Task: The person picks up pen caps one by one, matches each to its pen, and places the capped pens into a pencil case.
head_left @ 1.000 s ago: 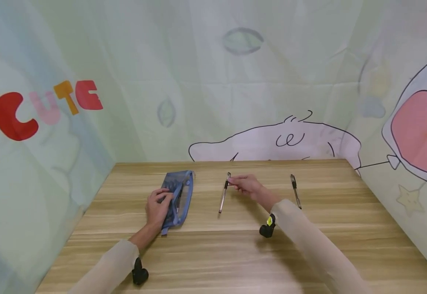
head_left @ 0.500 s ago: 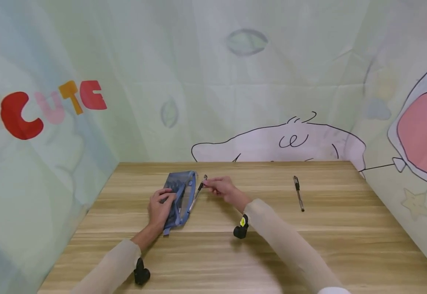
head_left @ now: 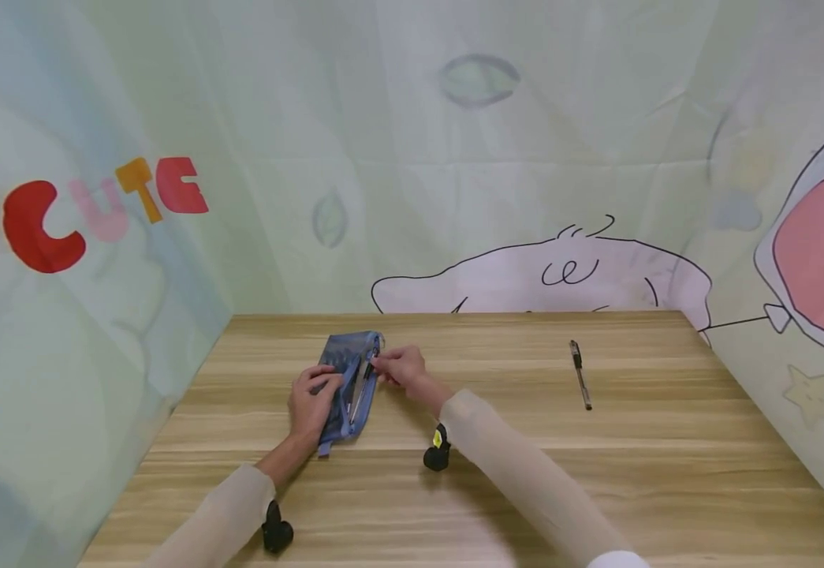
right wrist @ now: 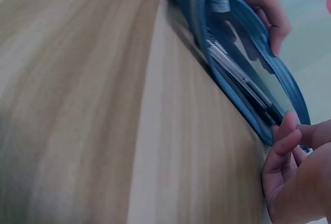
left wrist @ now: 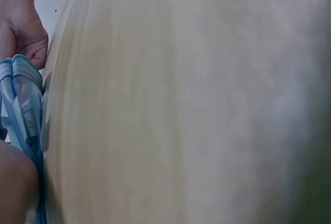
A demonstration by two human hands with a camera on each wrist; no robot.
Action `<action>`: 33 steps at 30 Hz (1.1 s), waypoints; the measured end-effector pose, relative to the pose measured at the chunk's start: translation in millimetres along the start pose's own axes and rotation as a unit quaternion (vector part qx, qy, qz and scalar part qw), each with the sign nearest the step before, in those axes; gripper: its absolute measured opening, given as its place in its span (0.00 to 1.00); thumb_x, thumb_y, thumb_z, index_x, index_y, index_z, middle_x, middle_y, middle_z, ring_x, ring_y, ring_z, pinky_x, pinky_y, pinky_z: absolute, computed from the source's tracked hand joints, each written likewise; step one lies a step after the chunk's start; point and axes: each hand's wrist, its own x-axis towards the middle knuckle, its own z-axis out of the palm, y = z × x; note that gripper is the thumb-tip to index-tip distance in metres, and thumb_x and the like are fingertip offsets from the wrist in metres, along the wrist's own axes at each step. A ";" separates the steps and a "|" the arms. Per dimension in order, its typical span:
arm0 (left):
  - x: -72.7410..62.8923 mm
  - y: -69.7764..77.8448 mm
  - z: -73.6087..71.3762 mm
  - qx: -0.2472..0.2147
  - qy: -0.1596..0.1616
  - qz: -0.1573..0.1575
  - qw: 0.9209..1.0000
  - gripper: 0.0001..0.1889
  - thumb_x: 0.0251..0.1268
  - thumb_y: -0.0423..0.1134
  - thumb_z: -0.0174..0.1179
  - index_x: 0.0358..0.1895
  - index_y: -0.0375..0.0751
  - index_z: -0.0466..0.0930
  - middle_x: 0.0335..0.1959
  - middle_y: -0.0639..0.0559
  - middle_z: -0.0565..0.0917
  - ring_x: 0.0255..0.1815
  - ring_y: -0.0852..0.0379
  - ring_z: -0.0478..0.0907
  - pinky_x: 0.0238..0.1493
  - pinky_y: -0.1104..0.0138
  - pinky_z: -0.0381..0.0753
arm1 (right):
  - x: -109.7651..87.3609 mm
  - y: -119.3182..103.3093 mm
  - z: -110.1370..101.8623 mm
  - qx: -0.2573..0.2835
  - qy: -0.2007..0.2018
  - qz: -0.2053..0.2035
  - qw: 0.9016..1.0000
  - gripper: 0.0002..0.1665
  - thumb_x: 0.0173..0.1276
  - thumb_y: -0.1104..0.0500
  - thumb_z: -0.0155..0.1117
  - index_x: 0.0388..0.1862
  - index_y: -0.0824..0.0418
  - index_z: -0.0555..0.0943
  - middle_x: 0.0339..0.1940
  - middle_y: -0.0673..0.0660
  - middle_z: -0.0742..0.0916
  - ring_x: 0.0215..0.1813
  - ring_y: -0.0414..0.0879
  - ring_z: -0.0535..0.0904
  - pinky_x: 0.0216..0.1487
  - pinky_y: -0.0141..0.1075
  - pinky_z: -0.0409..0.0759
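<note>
A blue see-through zip pencil pouch lies on the table at the left, its zipped mouth spread toward the right. My left hand pinches the near-left edge of the mouth between thumb and fingers. At the other side, my right hand pinches a clear pen by its black grip end. Most of that pen lies inside the mouth, along the zip, as the right wrist view shows. In the left wrist view, the pouch appears edge-on between both hands.
Another black-capped pen lies on the wooden table to the right. A printed cloth backdrop surrounds the table at the back and sides. Small black devices sit at both wrists.
My right hand has carried the pen leftward from mid-table to the pouch, and the pen is now within its mouth. My left hand keeps its hold on the pouch.
</note>
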 end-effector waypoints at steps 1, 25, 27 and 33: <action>-0.1 0.0 0.1 0.000 0.001 0.002 1.000 0.11 0.61 0.33 0.67 0.41 0.27 0.89 0.53 0.39 0.85 0.62 0.43 0.75 0.66 0.57 0.65 | 0.0 1.2 1.5 -0.007 -0.002 -0.003 1.000 0.12 0.68 0.67 0.69 0.47 0.75 0.86 0.22 0.52 0.87 0.15 0.34 0.74 0.17 0.23 0.67; 0.1 -1.9 -0.6 0.010 -0.007 -0.005 1.000 0.12 0.64 0.37 0.65 0.41 0.29 0.90 0.54 0.41 0.85 0.60 0.45 0.73 0.63 0.58 0.65 | -23.2 5.3 15.5 -0.125 -0.068 -0.050 0.988 0.12 0.65 0.68 0.71 0.47 0.73 0.87 0.33 0.69 0.91 0.15 0.36 0.76 0.17 0.24 0.74; -1.1 -2.5 -0.9 0.007 -0.006 -0.007 1.000 0.12 0.63 0.37 0.65 0.41 0.29 0.90 0.54 0.41 0.85 0.60 0.45 0.73 0.63 0.58 0.65 | -23.7 7.3 12.0 -0.131 -0.072 -0.062 0.987 0.12 0.66 0.68 0.70 0.47 0.73 0.87 0.32 0.69 0.91 0.14 0.36 0.76 0.17 0.24 0.74; -0.4 -1.0 1.4 -0.002 0.000 -0.006 1.000 0.11 0.63 0.35 0.66 0.40 0.28 0.90 0.53 0.40 0.85 0.60 0.45 0.73 0.62 0.59 0.66 | -27.4 -0.3 -23.4 -0.177 -0.066 -0.090 0.978 0.13 0.70 0.67 0.65 0.50 0.74 0.86 0.36 0.67 0.92 0.16 0.34 0.76 0.20 0.24 0.76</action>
